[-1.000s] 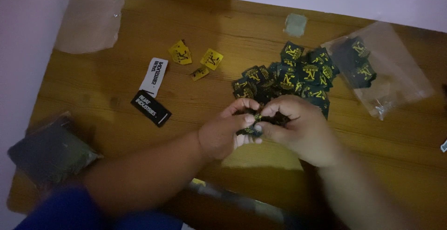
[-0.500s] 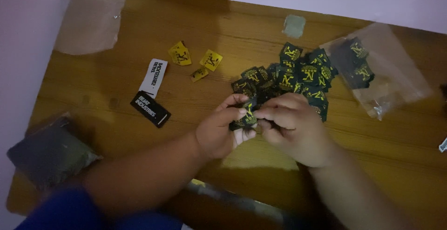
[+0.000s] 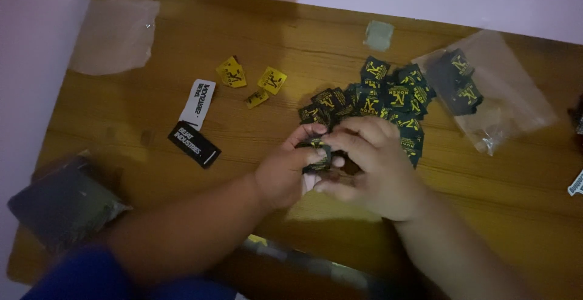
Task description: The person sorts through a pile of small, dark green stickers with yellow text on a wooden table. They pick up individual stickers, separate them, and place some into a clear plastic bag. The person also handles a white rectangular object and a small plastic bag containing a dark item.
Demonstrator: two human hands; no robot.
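left hand [image 3: 284, 175] and right hand [image 3: 370, 163] pressed together at mid-table, both pinching a small stack of black labels [image 3: 318, 154] with yellow marks between fingertips. just beyond, a loose heap of the same labels [image 3: 379, 102] on the wooden table [image 3: 316, 45], beside a clear plastic bag [image 3: 492, 102] holding more. well to the left, three yellow tags [image 3: 249, 81], one white label [image 3: 198, 101] and one black label [image 3: 194, 144].
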